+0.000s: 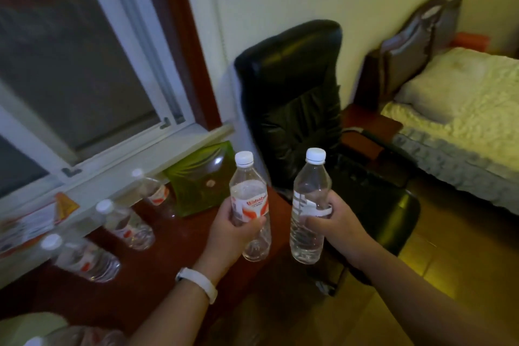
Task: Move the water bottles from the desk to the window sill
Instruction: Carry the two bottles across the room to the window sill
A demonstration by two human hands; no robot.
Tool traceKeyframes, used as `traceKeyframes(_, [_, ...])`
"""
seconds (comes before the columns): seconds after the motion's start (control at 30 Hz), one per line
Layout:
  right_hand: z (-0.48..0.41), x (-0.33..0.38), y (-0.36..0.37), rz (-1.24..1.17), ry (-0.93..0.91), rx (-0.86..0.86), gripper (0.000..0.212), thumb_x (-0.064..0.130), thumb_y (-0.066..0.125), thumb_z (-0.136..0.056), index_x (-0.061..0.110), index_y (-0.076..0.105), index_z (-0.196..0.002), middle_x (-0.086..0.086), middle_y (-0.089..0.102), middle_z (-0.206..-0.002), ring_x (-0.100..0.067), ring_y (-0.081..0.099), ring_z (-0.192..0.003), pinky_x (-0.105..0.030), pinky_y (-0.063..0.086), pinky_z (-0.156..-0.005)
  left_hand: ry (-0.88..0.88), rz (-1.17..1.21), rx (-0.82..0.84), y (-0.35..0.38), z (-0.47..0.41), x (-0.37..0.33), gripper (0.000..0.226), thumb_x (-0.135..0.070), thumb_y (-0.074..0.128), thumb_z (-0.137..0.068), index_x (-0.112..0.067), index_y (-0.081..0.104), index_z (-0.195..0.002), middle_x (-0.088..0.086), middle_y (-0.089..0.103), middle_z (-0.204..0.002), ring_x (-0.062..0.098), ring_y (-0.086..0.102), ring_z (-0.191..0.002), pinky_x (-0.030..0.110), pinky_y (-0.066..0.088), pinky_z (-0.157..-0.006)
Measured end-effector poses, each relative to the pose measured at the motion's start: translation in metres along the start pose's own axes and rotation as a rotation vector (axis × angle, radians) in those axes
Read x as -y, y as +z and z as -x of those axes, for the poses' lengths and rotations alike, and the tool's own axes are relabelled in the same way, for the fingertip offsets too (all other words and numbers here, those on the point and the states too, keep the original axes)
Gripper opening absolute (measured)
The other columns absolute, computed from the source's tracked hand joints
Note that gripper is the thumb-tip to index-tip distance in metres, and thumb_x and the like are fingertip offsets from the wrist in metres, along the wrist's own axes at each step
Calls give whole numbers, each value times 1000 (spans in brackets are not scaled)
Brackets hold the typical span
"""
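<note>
Two bottles clasped, left grip, right grip; three on desk; chair beside

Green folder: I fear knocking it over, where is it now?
Head view, left of centre: the green folder leans on the desk below the window sill, between a bottle and the black chair.

Clear bottles are topped with white caps; a red-and-white label is shown; the desk is coloured reddish-brown, the chair black.

Several bottles stand on the desk below the window sill, with a chair to its right.
</note>
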State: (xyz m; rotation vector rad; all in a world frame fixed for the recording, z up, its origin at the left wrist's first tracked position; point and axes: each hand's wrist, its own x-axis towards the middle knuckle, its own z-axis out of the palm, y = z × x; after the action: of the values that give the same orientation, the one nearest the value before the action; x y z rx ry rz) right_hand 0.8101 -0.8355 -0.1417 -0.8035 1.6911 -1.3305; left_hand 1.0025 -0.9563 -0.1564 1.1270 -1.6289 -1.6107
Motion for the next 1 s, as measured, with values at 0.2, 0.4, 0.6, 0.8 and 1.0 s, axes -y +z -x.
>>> traceKeyframes(0.2, [39,-15,-99,-41,-26,-162,46,18,79,-76,30,56,-113,7,69,-103,-3,68,-90,-19,52,-70,38,-98,161,107,2,-22,49,-18,82,-75,-41,59,-111,-10,71,-109,9,67,-103,40,55,-90])
traceKeyframes(0.4, [83,-35,-195,-77,-16,-350,51,27,80,-66,28,57,-111,5,71,-100,-11,70,-89,-28,55,-73,89,-136,374,219,10,-42,46,-17,79,-78,-39,56,-111,-10,69,-110,5,66,-101,28,54,-84])
traceKeyframes(0.6, [127,-57,-272,-125,0,-539,45,14,81,-75,24,57,-112,1,70,-102,-13,70,-89,-30,57,-73,121,-175,569,318,19,-54,42,-15,78,-79,-33,57,-112,-9,70,-105,0,68,-93,15,54,-68])
traceKeyframes(0.8, [165,-79,-334,-183,22,-752,42,16,82,-74,24,60,-108,1,71,-101,-16,71,-90,-34,59,-76,136,-205,766,410,20,-67,42,-14,78,-78,-29,59,-112,-5,72,-103,7,69,-93,23,54,-73])
traceKeyframes(1.0, [178,-97,-393,-241,77,-904,40,14,80,-76,29,59,-106,3,70,-101,-15,70,-90,-38,57,-79,146,-210,936,502,5,-68,40,-12,78,-77,-27,59,-109,-6,72,-100,4,69,-88,19,55,-67])
